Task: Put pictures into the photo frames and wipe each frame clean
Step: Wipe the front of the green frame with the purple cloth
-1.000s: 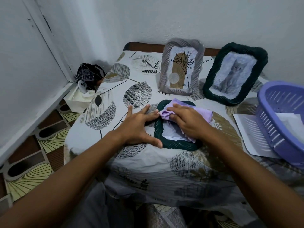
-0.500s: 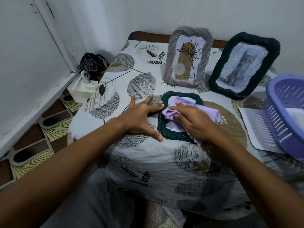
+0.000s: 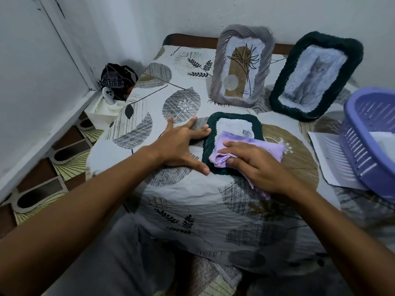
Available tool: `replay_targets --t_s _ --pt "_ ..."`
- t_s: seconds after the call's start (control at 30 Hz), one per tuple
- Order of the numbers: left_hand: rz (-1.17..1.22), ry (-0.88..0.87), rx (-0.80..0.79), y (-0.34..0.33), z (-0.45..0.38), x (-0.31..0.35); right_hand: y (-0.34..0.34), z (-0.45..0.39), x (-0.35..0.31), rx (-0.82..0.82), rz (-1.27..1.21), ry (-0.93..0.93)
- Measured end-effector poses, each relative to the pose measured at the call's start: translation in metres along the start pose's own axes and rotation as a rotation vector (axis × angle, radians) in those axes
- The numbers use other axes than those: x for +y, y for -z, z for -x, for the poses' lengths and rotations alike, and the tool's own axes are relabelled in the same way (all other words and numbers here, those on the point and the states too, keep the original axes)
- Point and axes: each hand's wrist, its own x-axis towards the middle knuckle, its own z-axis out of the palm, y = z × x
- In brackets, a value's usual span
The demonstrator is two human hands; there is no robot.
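Observation:
A small dark green woven frame (image 3: pixel 233 116) lies flat at the middle of the table, with a pale picture (image 3: pixel 233 127) showing in its upper half. A folded lilac cloth (image 3: pixel 254 146) covers its lower half. My right hand (image 3: pixel 263 165) presses the cloth down with fingers laid fairly flat, and a tail of cloth trails under the wrist. My left hand (image 3: pixel 181 144) is spread flat on the tablecloth, its fingertips and thumb touching the frame's left edge. Behind stand a grey frame (image 3: pixel 218 82) with a plant picture and a larger dark green frame (image 3: pixel 284 86) with a cat picture.
A lilac plastic basket (image 3: pixel 363 150) holding paper stands at the right edge, on a loose printed sheet (image 3: pixel 333 159). The table wears a leaf-print cloth (image 3: pixel 192 199). On the floor at the left sit a dark bag (image 3: pixel 116 80) and a white box (image 3: pixel 102 110), close to the wall.
My right hand has slid the cloth from the frame's top toward its near end, uncovering the upper part of the picture. My left hand stays against the frame's left edge.

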Motion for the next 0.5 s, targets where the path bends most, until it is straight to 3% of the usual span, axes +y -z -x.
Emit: replay_targets --t_s 0.37,0.5 --pt "-0.025 -0.012 -0.032 0.006 0.000 0.000 0.007 0.007 -0.003 0.000 -0.064 -0.042" --pt "-0.037 -0.015 -0.020 0.005 0.000 0.002 -0.001 0.004 -0.010 -0.013 0.050 -0.017"
